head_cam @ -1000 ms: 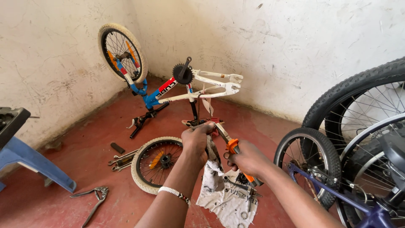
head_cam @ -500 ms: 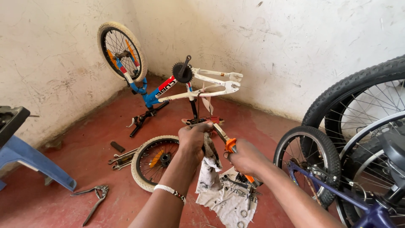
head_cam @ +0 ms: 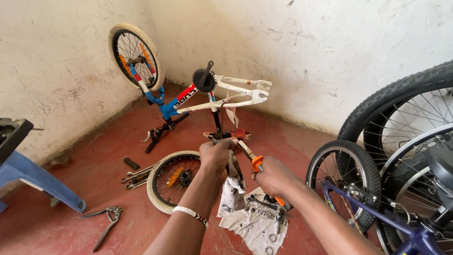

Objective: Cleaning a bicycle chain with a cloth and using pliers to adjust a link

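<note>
— What are you holding there, in the middle of the frame?

— My left hand [head_cam: 214, 156] is closing tight around a dirty white rag [head_cam: 232, 191], bunched over some small part I cannot make out. My right hand [head_cam: 273, 175] is wrapping fully around the orange handle of a screwdriver [head_cam: 249, 153], its shaft angling up and left toward the rag.

— What is worrying you?

— I judge the tip is sitting very near my left fingers. If I am pushing hard and it is slipping on grease, it could be jabbing straight into my hand.

— Anything else?

— The rag's loose end is hanging down over the cloth [head_cam: 257, 226] lying at lower centre, where small bits are resting. A snag could be scattering them across the red floor [head_cam: 85, 189]. The loose wheel [head_cam: 172, 179] is lying just left of my wrist, and the upside-down bike frame [head_cam: 207, 97] is standing behind, upper centre; bumping it could be tipping it over.
</note>
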